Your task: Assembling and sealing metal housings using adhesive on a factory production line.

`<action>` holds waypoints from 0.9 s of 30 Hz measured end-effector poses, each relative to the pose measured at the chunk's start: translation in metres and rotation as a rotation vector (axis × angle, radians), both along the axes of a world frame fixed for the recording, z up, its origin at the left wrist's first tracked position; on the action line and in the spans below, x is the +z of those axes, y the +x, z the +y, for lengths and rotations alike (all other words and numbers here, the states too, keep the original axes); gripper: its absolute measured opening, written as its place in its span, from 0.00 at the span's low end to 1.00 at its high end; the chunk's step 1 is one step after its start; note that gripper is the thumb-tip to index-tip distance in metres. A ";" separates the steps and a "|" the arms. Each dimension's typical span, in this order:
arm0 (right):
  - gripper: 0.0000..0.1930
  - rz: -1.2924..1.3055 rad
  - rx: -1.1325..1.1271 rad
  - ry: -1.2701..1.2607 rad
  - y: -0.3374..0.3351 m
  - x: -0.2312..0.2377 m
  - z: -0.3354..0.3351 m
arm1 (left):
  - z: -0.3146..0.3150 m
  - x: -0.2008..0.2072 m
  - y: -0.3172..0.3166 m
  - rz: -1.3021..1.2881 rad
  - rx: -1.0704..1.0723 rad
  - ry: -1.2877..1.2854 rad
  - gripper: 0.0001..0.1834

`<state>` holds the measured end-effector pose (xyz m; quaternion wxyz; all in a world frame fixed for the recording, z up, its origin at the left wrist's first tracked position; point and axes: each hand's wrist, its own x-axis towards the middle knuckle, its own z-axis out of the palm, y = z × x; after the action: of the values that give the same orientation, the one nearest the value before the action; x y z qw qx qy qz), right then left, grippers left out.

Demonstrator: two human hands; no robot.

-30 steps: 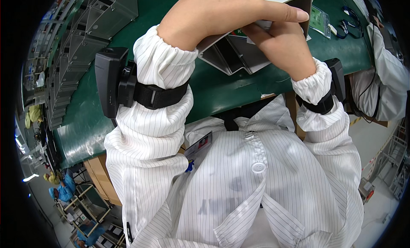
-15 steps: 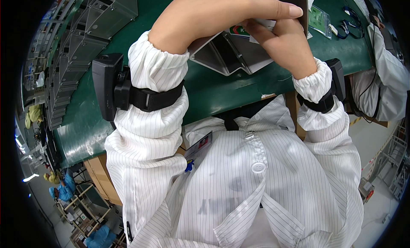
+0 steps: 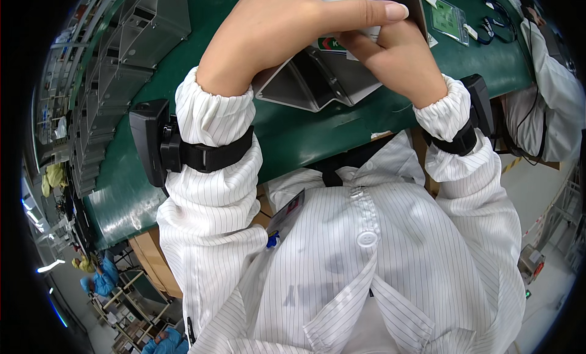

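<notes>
- Left grip [image 3: 274, 30]: the back of the hand arches over the top of a grey metal housing [image 3: 360, 85], the thumb stretched rightward across to its dark side wall. The other fingertips are hidden, so I cannot tell how firmly it closes.
- Right grip [image 3: 406, 61]: just below the left thumb, at the housing's right side, the thumb pointing inward. Its fingertips are covered too; whether it pinches anything I cannot tell.
- The housing lies beneath and between both grips, its bent front edge facing the body, over the green surface [image 3: 293, 143]. How it is supported is unclear.
- A red-and-green label [image 3: 329, 44] sits just left of the right thumb; a careless rub there could scuff or lift it.
- With the hands overlapping, one could knock the other loose, and the housing could tilt or drop.
- Thin metal edges near the bare fingers could nick skin if the housing slid.
- Right of the right grip lie a green card [image 3: 448, 21] in a clear sleeve and a dark cord; a wide swing might catch them.
- Well left of the left grip, similar housings [image 3: 162, 24] stand in a row; the strapped device [image 3: 149, 140] on that forearm could bump them if the arm drifted outward.
</notes>
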<state>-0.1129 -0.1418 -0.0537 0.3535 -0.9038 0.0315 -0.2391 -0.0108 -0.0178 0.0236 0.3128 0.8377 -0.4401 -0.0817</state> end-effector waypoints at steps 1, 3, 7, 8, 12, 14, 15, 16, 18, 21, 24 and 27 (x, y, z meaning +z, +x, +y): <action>0.15 0.002 -0.011 0.001 -0.001 -0.001 -0.002 | -0.003 0.009 -0.013 0.002 -0.011 0.001 0.57; 0.17 0.045 -0.027 -0.010 -0.002 -0.001 -0.003 | -0.001 0.029 -0.044 -0.054 -0.042 -0.045 0.58; 0.19 0.109 -0.029 -0.043 -0.003 0.001 -0.002 | 0.001 0.028 -0.047 -0.045 -0.015 -0.051 0.58; 0.19 0.115 -0.035 -0.041 -0.003 0.002 -0.001 | 0.002 0.029 -0.046 -0.040 -0.019 -0.052 0.58; 0.19 0.071 -0.028 -0.038 -0.001 0.000 0.000 | 0.002 0.029 -0.049 -0.012 -0.017 -0.077 0.57; 0.18 0.054 -0.024 -0.045 0.000 -0.001 0.000 | 0.004 0.029 -0.051 -0.006 -0.007 -0.091 0.57; 0.17 0.041 -0.017 -0.050 0.001 -0.001 0.000 | 0.003 0.029 -0.051 0.004 0.006 -0.103 0.57; 0.17 0.040 -0.020 -0.049 0.001 0.000 0.000 | 0.003 0.027 -0.050 0.004 0.003 -0.102 0.57; 0.15 0.090 -0.015 -0.001 0.001 0.006 0.001 | 0.008 0.024 -0.044 0.044 -0.048 -0.151 0.57; 0.14 0.125 -0.007 0.012 0.003 0.007 0.002 | 0.012 0.021 -0.038 0.105 -0.123 -0.224 0.56; 0.14 0.097 0.007 -0.005 0.003 0.011 0.003 | 0.002 0.026 -0.050 0.072 0.029 -0.147 0.56; 0.14 0.128 0.025 -0.051 0.003 0.016 0.005 | 0.004 0.004 -0.007 0.200 -0.010 -0.235 0.56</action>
<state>-0.1098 -0.1370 -0.0376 0.3307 -0.9262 0.0365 -0.1772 -0.0175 -0.0135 0.0272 0.4506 0.7808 -0.4174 -0.1141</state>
